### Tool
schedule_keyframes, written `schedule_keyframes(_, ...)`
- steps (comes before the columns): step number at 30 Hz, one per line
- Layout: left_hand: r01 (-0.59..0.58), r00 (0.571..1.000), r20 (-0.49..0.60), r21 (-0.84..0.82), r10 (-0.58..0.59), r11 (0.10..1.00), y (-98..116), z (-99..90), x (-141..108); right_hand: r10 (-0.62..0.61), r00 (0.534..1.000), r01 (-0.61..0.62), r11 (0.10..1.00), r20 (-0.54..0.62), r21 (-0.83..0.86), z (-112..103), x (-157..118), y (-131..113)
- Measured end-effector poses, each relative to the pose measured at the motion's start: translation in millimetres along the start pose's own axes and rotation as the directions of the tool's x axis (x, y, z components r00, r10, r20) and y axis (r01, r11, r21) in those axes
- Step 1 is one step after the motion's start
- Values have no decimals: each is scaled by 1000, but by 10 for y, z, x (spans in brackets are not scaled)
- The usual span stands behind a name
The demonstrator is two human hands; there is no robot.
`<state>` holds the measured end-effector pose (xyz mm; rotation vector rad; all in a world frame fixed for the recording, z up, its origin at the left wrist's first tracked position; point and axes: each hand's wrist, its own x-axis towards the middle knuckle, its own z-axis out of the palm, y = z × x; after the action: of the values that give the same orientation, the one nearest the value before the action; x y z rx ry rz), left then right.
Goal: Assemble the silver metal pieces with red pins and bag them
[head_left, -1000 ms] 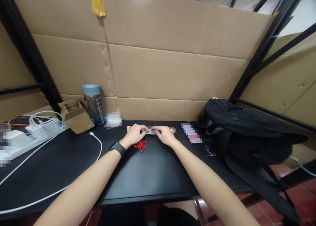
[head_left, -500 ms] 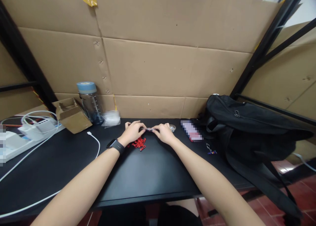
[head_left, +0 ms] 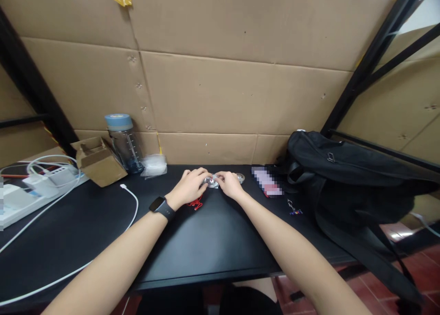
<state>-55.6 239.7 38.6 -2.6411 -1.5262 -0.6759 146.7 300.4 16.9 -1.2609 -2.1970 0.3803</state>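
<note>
Between my two hands, near the back middle of the black table, is a small shiny clear plastic item [head_left: 212, 182]. My left hand [head_left: 193, 185], with a dark watch at the wrist, has its fingers closed on the item's left side. The fingertips of my right hand [head_left: 229, 185] pinch its right edge. Tangled red cord [head_left: 195, 204] lies on the table, partly hidden under my left hand. A round clear tape roll [head_left: 240, 178] rests just behind my right hand.
On the left are a blue-lidded bottle [head_left: 125, 145], an open cardboard box [head_left: 99, 163], a plastic packet [head_left: 154, 165], a power strip [head_left: 44, 193] and a white cable [head_left: 134, 196]. Rightward lie a blurred phone-like item [head_left: 266, 181], a keychain [head_left: 294, 208] and a black bag [head_left: 343, 177].
My left hand has shifted right and covers more of the red cord. The item between my hands, seen edge-on before, now shows a wider shiny surface.
</note>
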Motion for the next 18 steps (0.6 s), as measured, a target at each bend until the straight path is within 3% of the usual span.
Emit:
schedule_keyframes(3,-82,992,101,29,79,996,83,62,-28,1,1000,-1,1000,-8,17,-6,-8,-2)
schedule_keyframes(6,-57,987,153,33,52,998,94,127,-36,51,998,-53,997,-42,-50,-41,-5,-1)
schedule_keyframes(9,20,987,160,51,-28,998,-1,125,-29,96,992,-107,986,-86,-131,-127,7,22)
schedule_keyframes(12,130,978,155,86,-142,988,-234,80,-31,92,991,-114,965,-100,-236,-253,8,87)
schedule_keyframes(15,286,947,127,83,-295,955,-525,46,-49,107,992,-125,936,-74,-330,-383,-5,198)
schedule_keyframes(18,398,915,53,53,-400,916,-674,0,-51,207,978,-198,909,-14,-366,-489,-16,331)
